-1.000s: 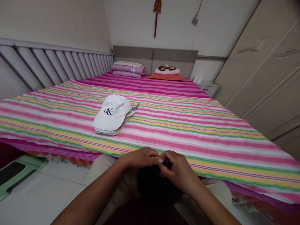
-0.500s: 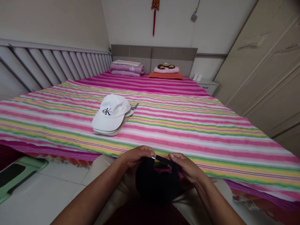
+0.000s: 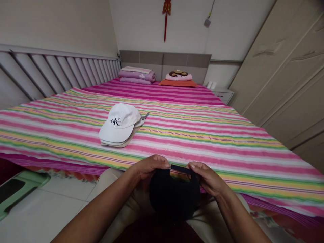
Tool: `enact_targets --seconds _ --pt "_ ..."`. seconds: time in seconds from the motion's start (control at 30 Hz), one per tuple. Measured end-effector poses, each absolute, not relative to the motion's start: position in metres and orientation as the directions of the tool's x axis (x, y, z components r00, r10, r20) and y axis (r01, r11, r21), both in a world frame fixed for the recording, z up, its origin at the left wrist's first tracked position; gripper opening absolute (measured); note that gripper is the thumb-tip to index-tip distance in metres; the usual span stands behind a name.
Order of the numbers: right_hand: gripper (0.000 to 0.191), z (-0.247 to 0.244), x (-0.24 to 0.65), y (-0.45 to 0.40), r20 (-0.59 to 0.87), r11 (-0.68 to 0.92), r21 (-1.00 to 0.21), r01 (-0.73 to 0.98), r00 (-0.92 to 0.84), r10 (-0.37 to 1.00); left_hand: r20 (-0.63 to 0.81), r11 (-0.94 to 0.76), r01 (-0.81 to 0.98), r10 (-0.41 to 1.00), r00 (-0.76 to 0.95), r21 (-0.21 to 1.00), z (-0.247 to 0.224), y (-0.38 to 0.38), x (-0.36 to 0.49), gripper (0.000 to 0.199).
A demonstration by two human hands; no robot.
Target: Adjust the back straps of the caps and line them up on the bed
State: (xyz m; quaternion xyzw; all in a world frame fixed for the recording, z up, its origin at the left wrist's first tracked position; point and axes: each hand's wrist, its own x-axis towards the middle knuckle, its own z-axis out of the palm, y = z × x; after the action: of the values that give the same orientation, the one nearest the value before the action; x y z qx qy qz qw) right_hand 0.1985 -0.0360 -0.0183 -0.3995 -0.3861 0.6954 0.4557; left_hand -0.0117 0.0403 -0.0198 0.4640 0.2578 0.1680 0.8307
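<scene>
A black cap (image 3: pixel 174 197) is held over my lap with its back strap (image 3: pixel 180 168) facing the bed. My left hand (image 3: pixel 153 166) pinches the strap's left end, thumb on top. At the strap's right end, my right hand (image 3: pixel 206 177) grips the cap's rear edge between thumb and fingers. The striped sheet shows through the opening under the strap. Beyond my hands, to the left, a white cap (image 3: pixel 123 116) with dark "CK"-like lettering sits on top of other pale caps (image 3: pixel 121 145), brims stacked together.
A striped sheet (image 3: pixel 202 135) covers the bed. Folded purple bedding (image 3: pixel 138 76) and a pink and orange pile (image 3: pixel 178 81) lie by the headboard (image 3: pixel 184 60). White rails (image 3: pixel 63 67) run along the left. A green stool (image 3: pixel 22 189) stands on the floor at lower left.
The black cap has moved slightly up and right with both hands. Its strap opening now faces more toward me, showing the sheet through it. The white cap has not moved.
</scene>
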Motion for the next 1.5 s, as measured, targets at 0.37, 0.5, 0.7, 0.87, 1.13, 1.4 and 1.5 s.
enact_targets --seconds 0.37,0.5,0.7,0.87,1.13,1.4,1.5 --pt "0.020 -0.027 0.210 -0.038 -0.203 -0.344 -0.841 -0.417 -0.347 0.916 -0.238 0.612 -0.182 0.540 0.807 0.770 -0.022 0.049 -0.005 0.009" --pt "0.020 -0.018 0.201 -0.040 -0.138 -0.293 -0.797 -0.528 -0.313 0.940 -0.233 0.631 -0.210 0.544 0.806 0.747 -0.017 0.051 -0.006 0.013" --pt "0.021 -0.002 0.198 -0.041 -0.045 -0.215 -0.720 -0.659 -0.265 0.963 -0.042 0.605 -0.365 0.552 0.833 0.708 -0.009 0.059 -0.018 0.035" --pt "0.018 0.001 0.201 -0.040 -0.086 -0.186 -0.660 -0.728 -0.172 0.981 0.030 0.569 -0.475 0.620 0.784 0.671 -0.024 0.052 -0.020 0.027" --pt "0.060 0.001 0.203 -0.040 -0.022 -0.107 -0.787 -0.608 -0.146 0.989 -0.012 0.543 -0.639 0.767 0.642 0.546 -0.018 0.042 -0.011 0.013" --pt "0.061 -0.014 0.199 -0.034 -0.041 -0.061 -0.649 -0.759 -0.045 0.998 -0.023 0.672 -0.582 0.663 0.748 0.459 -0.025 0.042 -0.005 0.019" --pt "0.064 -0.008 0.196 -0.032 0.010 -0.029 -0.710 -0.704 -0.051 0.999 0.027 0.678 -0.571 0.633 0.773 0.463 -0.029 0.042 -0.006 0.024"
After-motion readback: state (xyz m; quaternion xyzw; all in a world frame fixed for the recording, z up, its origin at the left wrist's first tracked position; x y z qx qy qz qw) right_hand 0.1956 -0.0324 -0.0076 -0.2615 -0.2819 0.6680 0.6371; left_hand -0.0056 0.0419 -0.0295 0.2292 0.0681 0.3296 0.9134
